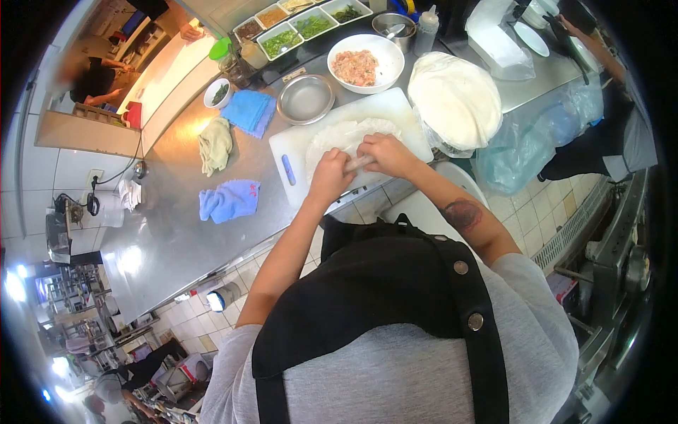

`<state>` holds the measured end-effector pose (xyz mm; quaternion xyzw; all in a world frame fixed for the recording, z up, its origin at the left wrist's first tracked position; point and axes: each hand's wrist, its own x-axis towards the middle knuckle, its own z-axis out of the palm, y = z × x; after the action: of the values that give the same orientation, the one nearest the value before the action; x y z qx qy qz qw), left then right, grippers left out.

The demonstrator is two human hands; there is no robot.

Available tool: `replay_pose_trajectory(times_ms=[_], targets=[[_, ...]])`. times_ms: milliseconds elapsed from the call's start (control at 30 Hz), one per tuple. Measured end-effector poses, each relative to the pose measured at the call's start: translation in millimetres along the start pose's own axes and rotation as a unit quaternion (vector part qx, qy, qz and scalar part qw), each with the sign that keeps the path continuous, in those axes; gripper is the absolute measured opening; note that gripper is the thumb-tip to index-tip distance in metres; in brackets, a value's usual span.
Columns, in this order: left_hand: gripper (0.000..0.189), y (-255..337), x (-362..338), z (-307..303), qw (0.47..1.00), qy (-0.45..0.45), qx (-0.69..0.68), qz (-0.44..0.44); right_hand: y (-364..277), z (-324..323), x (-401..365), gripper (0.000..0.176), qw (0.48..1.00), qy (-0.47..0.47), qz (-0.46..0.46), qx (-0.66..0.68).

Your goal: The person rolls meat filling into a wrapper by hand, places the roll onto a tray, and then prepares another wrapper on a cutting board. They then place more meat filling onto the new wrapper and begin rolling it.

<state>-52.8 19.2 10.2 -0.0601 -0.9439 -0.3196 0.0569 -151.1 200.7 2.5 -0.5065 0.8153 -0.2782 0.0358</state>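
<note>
In the head view, a thin, whitish round wrapper sheet (321, 145) lies on the white cutting board (286, 141). At its near edge is a pale wrapper roll (360, 163), and both of my hands are closed on its ends. My left hand (330, 175) grips the left end. The right end is under the curled fingers of my right hand (385, 155). My fingers hide part of the roll, and what is inside it cannot be seen. Behind the board, a white bowl (389, 69) contains pinkish minced meat (355, 68). A stack of round wrapper sheets (455, 99) sits to the right.
A metal bowl (306, 99) and folded blue cloths (248, 112) stand left of the board, with a greenish cloth (215, 145) and another blue cloth (230, 200). Ingredient trays (312, 25) line the back. Plastic bags (519, 159) hang at right, beside another person (600, 141).
</note>
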Motion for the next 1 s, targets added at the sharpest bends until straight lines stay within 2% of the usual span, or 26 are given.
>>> replay_pose_trajectory(times_ms=[167, 267, 333, 467, 667, 733, 800, 833, 933, 967, 1000], targets=[[0.027, -6.0, 4.4, 6.9, 0.999, -0.010, 0.037, -0.010, 1.2, 2.3, 4.5, 0.026, 0.999, -0.030, 0.028, -0.019], [0.026, -4.9, 4.2, -1.3, 0.996, -0.033, 0.066, -0.053, 1.0, -0.4, 3.9, 0.026, 0.997, -0.045, 0.053, -0.022], [0.026, -4.9, -0.7, -11.0, 0.987, -0.075, 0.093, -0.111, 1.7, -4.6, 2.1, 0.025, 0.996, -0.048, 0.068, -0.016], [0.026, -7.3, -8.7, -18.2, 0.985, -0.084, 0.093, -0.123, 11.1, -12.8, -9.2, 0.026, 0.996, -0.045, 0.074, 0.012], [0.022, -15.1, -20.8, -20.0, 0.993, -0.052, 0.054, -0.092, 17.1, -18.0, -16.1, 0.027, 0.996, -0.041, 0.076, 0.030], [0.023, -19.9, -27.5, -23.7, 0.998, -0.027, 0.043, -0.045, 16.8, -20.0, -19.2, 0.026, 0.997, -0.033, 0.070, 0.030], [0.025, -25.6, -33.7, -24.7, 0.998, -0.008, 0.061, -0.016, 17.9, -20.6, -22.1, 0.026, 1.000, 0.017, -0.017, 0.011], [0.028, -28.7, -36.8, -23.9, 0.997, 0.011, 0.077, 0.014, 19.6, -17.8, -22.9, 0.026, 1.000, 0.016, -0.015, 0.013], [0.028, -36.4, -36.6, -21.6, 0.999, -0.002, 0.026, -0.030, 22.8, -16.5, -20.7, 0.026, 0.999, 0.017, -0.026, 0.016], [0.028, -40.0, -34.9, -23.4, 0.999, -0.004, 0.025, -0.030, 24.7, -19.9, -18.3, 0.026, 0.997, -0.015, 0.026, 0.077], [0.027, -41.0, -31.6, -29.2, 0.996, -0.031, -0.013, -0.083, 25.3, -24.8, -14.6, 0.026, 0.986, -0.047, 0.078, 0.137]])
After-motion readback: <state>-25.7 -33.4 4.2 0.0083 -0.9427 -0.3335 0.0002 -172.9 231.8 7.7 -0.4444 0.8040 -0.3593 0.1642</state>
